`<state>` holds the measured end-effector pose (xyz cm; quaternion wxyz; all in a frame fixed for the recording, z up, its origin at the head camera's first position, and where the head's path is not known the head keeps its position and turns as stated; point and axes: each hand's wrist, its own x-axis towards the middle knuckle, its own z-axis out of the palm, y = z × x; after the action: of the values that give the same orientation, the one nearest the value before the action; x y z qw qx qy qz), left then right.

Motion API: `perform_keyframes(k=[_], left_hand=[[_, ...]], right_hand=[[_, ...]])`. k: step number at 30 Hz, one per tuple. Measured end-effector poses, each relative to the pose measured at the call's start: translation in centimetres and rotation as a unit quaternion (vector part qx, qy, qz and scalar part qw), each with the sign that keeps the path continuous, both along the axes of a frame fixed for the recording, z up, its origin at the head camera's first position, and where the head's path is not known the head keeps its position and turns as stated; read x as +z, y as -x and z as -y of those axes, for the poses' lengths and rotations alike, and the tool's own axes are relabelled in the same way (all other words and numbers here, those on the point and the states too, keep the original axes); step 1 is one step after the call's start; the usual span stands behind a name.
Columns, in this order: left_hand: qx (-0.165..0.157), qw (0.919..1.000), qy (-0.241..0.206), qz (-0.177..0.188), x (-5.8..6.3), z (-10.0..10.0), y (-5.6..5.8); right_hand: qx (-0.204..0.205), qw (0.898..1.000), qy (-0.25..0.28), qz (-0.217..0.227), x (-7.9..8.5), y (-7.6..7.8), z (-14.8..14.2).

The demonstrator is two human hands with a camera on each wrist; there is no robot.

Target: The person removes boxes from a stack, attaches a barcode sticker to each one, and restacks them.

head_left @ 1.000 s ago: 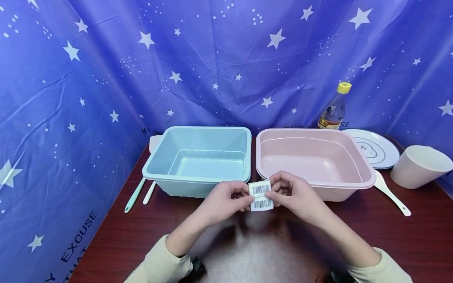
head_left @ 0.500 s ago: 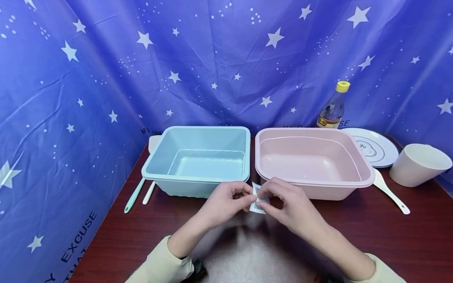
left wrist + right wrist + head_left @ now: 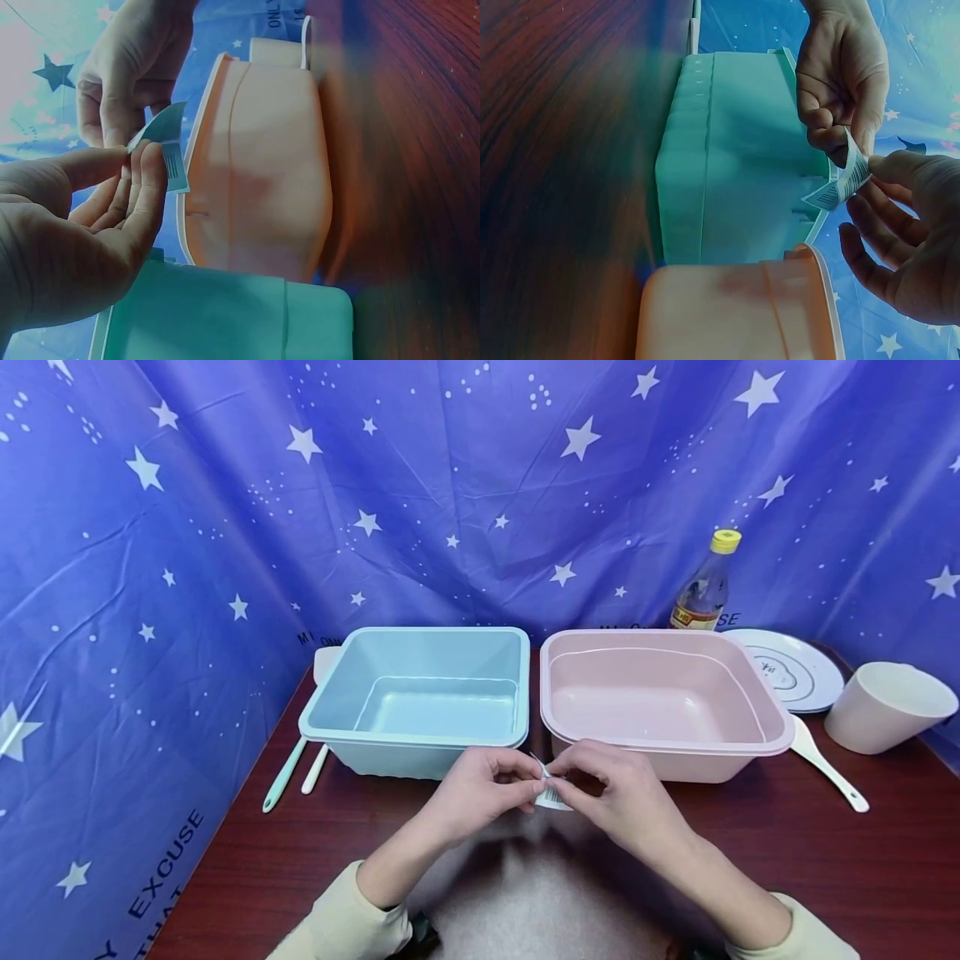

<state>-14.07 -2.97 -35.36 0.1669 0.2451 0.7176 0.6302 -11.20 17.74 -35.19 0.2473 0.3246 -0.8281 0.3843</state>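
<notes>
A small white barcode label (image 3: 553,797) is pinched between both hands, held in the air in front of the two basins. My left hand (image 3: 480,789) grips its left side between thumb and fingers. From the other side, my right hand (image 3: 618,789) pinches it with thumb and forefinger. In the right wrist view the label (image 3: 841,185) is bent, its printed bars showing on the near face. Seen from the left wrist, the label (image 3: 171,142) curves up beyond the left fingertips. Much of it is hidden by fingers in the head view.
Behind the hands stand a blue basin (image 3: 427,742) and a pink basin (image 3: 667,749). Two thin handles, one green (image 3: 285,775) and one white (image 3: 316,770), stick out at left. To the right are a white spoon (image 3: 828,768), a plate (image 3: 813,672), a cup (image 3: 873,710) and a yellow-capped bottle (image 3: 701,593).
The label, earlier spread flat toward the camera, is now bent and turned partly edge-on. My right hand has moved left, closer to the left fingertips, and changed its hold on the label.
</notes>
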Motion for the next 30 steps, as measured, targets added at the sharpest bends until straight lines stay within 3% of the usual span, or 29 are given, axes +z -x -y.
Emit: perform_keyframes(k=[6, 15, 20, 30], left_hand=[[-0.002, 0.9999, -0.001, 0.013, 0.0, -0.1, -0.1], [0.002, 0.9991, 0.015, 0.039, 0.1, -0.4, -0.1], [-0.001, 0.9976, 0.036, 0.059, -0.2, -0.4, -0.1], [-0.014, 0.9941, 0.088, 0.062, -0.9, -0.4, 0.0]], right_hand=[[-0.009, 1.000, 0.007, 0.010, 0.0, -0.1, -0.1], [-0.041, 0.995, 0.011, 0.086, 0.1, -0.1, -0.6], [-0.055, 0.991, 0.018, 0.119, 0.5, 0.1, -1.1], [-0.079, 0.981, -0.002, 0.175, 1.6, 0.5, -2.3]])
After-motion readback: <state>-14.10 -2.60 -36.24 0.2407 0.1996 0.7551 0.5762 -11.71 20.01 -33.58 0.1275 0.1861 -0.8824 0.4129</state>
